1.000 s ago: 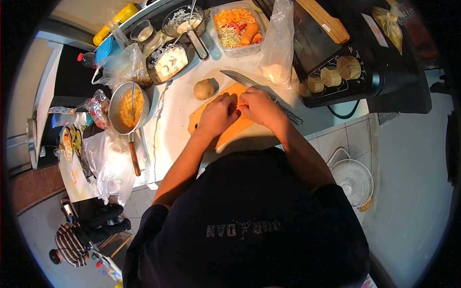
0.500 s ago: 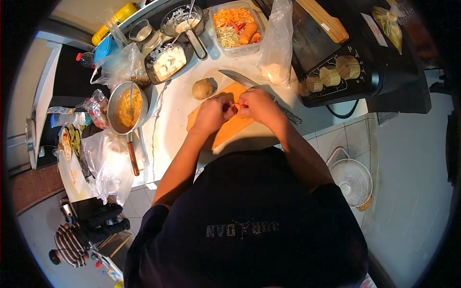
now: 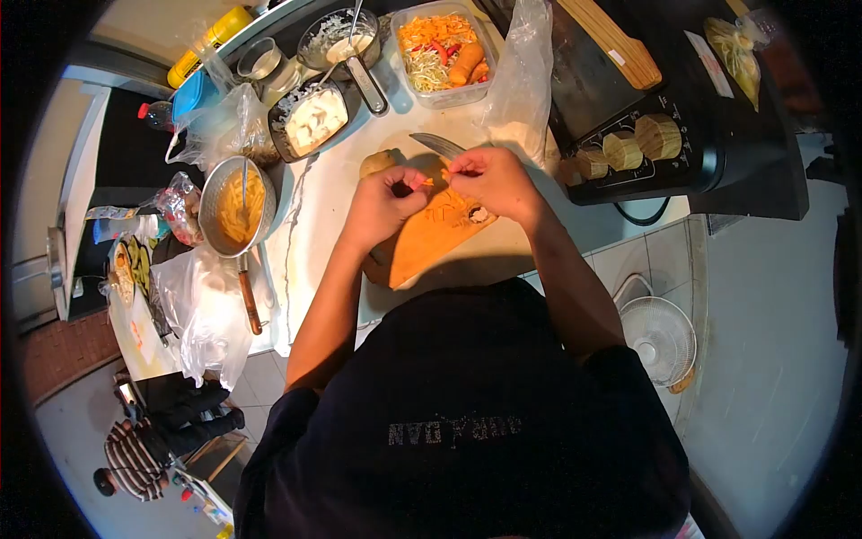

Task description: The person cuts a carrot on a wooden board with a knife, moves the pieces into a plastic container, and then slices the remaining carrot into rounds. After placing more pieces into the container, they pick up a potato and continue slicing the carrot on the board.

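Observation:
Above an orange cutting board [image 3: 422, 256], my left hand [image 3: 384, 205] is closed in a pinch on a small orange carrot piece. My right hand [image 3: 498, 187] is also pinched, a bit of orange carrot showing at its fingertips; the two hands are apart. Cut carrot pieces [image 3: 444, 212] lie on the board beneath them, with a pale-centred round bit [image 3: 478, 215] by the right wrist. Behind the right hand rests a knife [image 3: 435, 144], its handle hidden by hand and forearm. A brown potato [image 3: 377, 162] sits just beyond my left hand.
A clear container [image 3: 444, 97] of shredded vegetables stands at the back, beside a plastic bag [image 3: 521, 81]. Left are a black dish [image 3: 280, 126] with white food and a strainer pan [image 3: 212, 225]. A black appliance [image 3: 691, 166] with wooden knobs is right. Another person [image 3: 135, 458] appears lower left.
My hands were together over the board; now they have drawn apart and lifted slightly, each with orange bits at the fingertips. The carrot pieces on the board have come into sight.

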Action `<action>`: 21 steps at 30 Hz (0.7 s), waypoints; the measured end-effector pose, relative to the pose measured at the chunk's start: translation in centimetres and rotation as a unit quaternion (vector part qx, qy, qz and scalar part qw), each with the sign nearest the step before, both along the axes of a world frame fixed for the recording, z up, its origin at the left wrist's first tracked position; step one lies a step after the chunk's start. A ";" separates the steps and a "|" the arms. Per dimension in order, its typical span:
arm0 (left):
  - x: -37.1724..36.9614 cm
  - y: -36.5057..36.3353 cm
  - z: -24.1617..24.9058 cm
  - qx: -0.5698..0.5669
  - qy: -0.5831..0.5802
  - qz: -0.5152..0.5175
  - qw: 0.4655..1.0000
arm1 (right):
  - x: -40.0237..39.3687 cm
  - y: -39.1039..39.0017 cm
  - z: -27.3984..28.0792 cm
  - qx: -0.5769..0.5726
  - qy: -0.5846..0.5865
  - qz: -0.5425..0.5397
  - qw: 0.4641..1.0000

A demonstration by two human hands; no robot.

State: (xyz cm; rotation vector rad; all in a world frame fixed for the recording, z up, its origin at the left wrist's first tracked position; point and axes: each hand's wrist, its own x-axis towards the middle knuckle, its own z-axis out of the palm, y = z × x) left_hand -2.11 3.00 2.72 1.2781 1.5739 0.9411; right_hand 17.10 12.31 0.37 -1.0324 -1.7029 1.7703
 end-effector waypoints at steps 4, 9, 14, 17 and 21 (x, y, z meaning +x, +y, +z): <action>-1.3 2.1 1.7 0.032 -0.091 0.030 0.995 | -1.1 2.2 3.7 -0.057 0.051 -0.037 0.996; -3.0 7.3 3.0 0.101 -0.048 0.038 0.993 | -3.9 6.7 5.0 0.001 0.095 -0.113 0.989; -3.8 13.9 6.1 0.143 0.048 0.067 0.986 | -7.3 11.7 6.8 0.044 0.136 -0.231 0.962; -4.6 18.1 6.4 0.170 0.106 0.076 0.977 | -8.6 16.1 6.0 0.048 0.130 -0.266 0.954; -5.5 22.2 5.2 0.155 0.168 0.077 0.971 | -9.7 18.8 4.7 0.169 0.070 -0.315 0.931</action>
